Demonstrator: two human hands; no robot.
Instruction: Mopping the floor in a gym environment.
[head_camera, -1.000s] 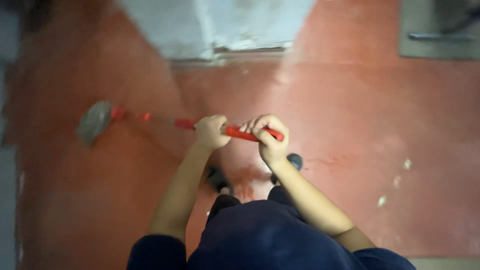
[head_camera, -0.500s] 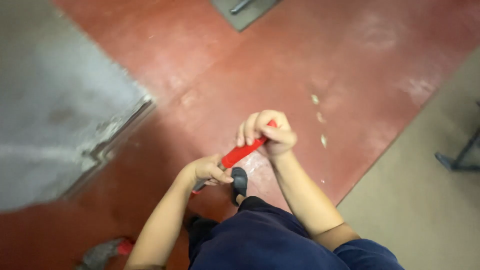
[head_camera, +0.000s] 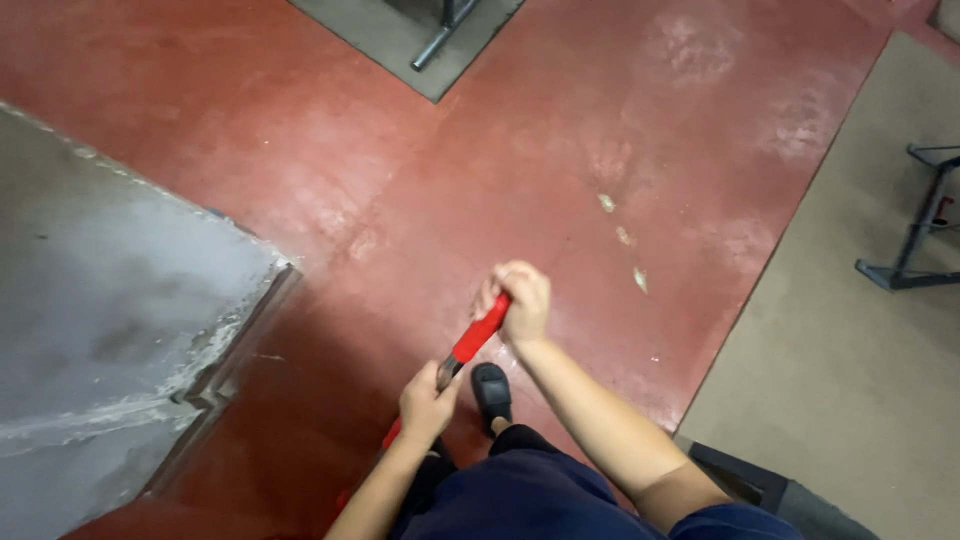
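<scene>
Navy-blue clothing (head_camera: 540, 495) fills the bottom of my view, at six o'clock, and one black shoe (head_camera: 491, 388) of mine pokes out just above it on the red floor. My left hand (head_camera: 427, 404) sits low, at about seven o'clock from the middle of the view, fingers clenched around the long mop handle with its red plastic grip (head_camera: 479, 333). Below that hand the stick runs down and away towards seven o'clock, slipping behind my forearm, so the far end is hidden from me. Up the handle, at one o'clock from my left hand, my right hand (head_camera: 522, 303) is wrapped tight over the top of the red grip, knuckles up, thumb side tucked against the plastic. The two hands are apart, with a bare stretch of red grip and a short dark section of shaft showing between them. The handle tilts, its upper end leaning towards one o'clock.

Beyond my hands the worn, painted red concrete floor (head_camera: 560, 130) spreads out, with a few pale chipped flecks (head_camera: 622, 236) at one o'clock. A grey, rough cement slab (head_camera: 100, 300) lies at nine o'clock, its edge crumbly and white. A beige floor section (head_camera: 860, 380) takes up three o'clock, with a dark metal stand foot (head_camera: 915, 240) on it. A grey mat with a metal leg (head_camera: 435, 40) sits far off at twelve o'clock.
</scene>
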